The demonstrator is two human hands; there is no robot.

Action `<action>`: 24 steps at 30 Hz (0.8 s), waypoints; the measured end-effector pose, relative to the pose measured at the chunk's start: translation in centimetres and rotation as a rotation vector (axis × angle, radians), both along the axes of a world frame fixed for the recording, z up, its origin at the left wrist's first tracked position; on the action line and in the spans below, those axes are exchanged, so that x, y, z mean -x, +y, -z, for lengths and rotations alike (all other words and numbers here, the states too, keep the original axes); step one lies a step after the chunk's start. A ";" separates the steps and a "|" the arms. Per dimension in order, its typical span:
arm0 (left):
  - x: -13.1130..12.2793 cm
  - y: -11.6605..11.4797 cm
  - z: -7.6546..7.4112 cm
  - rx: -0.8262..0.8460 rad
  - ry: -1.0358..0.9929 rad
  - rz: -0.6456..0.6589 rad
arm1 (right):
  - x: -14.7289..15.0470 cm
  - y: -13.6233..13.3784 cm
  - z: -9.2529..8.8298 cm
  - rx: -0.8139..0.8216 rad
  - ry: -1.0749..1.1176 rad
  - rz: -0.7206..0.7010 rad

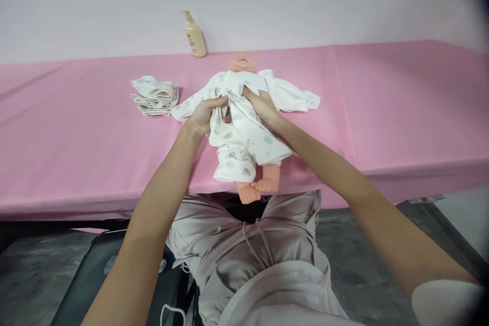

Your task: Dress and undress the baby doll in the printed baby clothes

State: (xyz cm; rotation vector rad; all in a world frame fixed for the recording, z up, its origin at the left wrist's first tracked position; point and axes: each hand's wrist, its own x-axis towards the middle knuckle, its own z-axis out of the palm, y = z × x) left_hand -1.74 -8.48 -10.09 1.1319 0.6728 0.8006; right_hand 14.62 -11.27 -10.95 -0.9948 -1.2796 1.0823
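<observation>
A baby doll (249, 192) lies on its back on the pink-covered table, its feet toward me at the front edge. It wears a white printed baby shirt (252, 135) with both sleeves spread out sideways, and printed trousers (234, 167) on its legs. My left hand (208, 112) pinches the shirt's front at the left side, thumb on top. My right hand (263, 104) grips the shirt near the chest, fingers partly hidden in the cloth. The doll's head shows only in part at the far end.
A stack of folded white cloths (155, 96) lies left of the doll. Behind it, a pale yellow pump bottle (195, 38) stands against the wall. The pink table cover (401, 112) drops over the front edge near my legs. A black chair (91, 275) is below left.
</observation>
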 end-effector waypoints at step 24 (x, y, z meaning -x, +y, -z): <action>-1.1 -0.4 0.0 -0.275 -0.075 -0.208 | -2.2 -2.1 -2.2 0.150 -0.028 -0.528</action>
